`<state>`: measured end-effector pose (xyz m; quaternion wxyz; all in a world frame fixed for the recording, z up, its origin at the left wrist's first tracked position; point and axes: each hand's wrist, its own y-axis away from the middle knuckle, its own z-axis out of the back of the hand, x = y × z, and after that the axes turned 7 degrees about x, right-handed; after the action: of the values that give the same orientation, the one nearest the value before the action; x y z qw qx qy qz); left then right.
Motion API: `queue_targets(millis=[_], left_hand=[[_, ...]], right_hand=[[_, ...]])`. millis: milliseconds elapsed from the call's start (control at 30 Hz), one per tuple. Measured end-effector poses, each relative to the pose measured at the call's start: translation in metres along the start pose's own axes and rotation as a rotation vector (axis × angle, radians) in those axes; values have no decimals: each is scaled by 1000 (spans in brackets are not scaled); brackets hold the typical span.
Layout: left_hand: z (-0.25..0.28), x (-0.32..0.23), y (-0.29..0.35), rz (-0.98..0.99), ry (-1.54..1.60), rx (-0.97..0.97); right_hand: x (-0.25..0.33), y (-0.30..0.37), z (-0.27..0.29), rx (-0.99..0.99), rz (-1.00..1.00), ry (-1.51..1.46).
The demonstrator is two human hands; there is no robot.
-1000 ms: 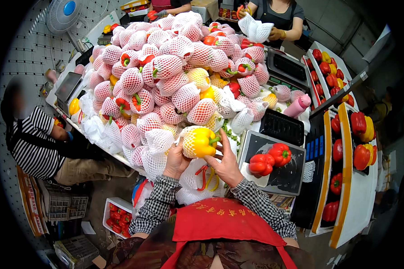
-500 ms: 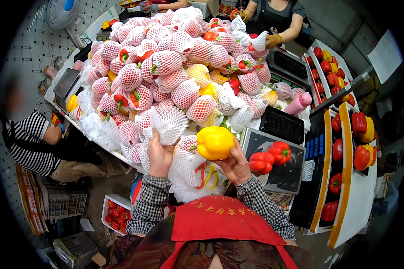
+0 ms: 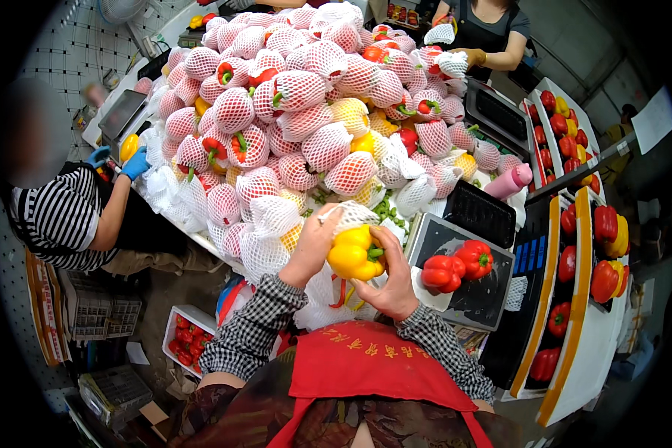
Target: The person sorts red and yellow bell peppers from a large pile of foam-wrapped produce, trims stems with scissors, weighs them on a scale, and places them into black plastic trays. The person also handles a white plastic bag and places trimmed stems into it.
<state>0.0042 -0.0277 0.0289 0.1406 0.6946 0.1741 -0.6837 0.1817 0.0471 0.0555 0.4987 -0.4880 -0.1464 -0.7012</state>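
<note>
Gripping a yellow pepper (image 3: pixel 355 255) at frame centre in the right hand (image 3: pixel 393 280) and pinching a white foam net (image 3: pixel 355 213) over its upper side with the left hand (image 3: pixel 313 246), with far side and left fingertips hidden. Hemmed in by the netted pile (image 3: pixel 302 123) above, the table (image 3: pixel 204 243) edge lower left, and the scale (image 3: pixel 491 297) with red peppers (image 3: pixel 476 260) right.

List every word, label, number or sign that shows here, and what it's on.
Apron: a row of yellow characters across the red front; I won't copy them out.
Paper sheet, upper right: any print is too faint to read.
Cartons, far left: any print is too small and blurred.
Yellow pepper and foam net: no lettering visible.
</note>
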Motion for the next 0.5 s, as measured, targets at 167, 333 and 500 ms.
queue_targets(millis=[167,333,500], left_hand=[[3,27,5,-37,10,-143],[12,62,22,-64,-394,-121],[7,-4,18,-93,233,-219]], right_hand=[[-3,7,-1,-6,-178,-625],[8,-1,9,-67,-121,-827],[-10,2,5,-93,-130,-144]])
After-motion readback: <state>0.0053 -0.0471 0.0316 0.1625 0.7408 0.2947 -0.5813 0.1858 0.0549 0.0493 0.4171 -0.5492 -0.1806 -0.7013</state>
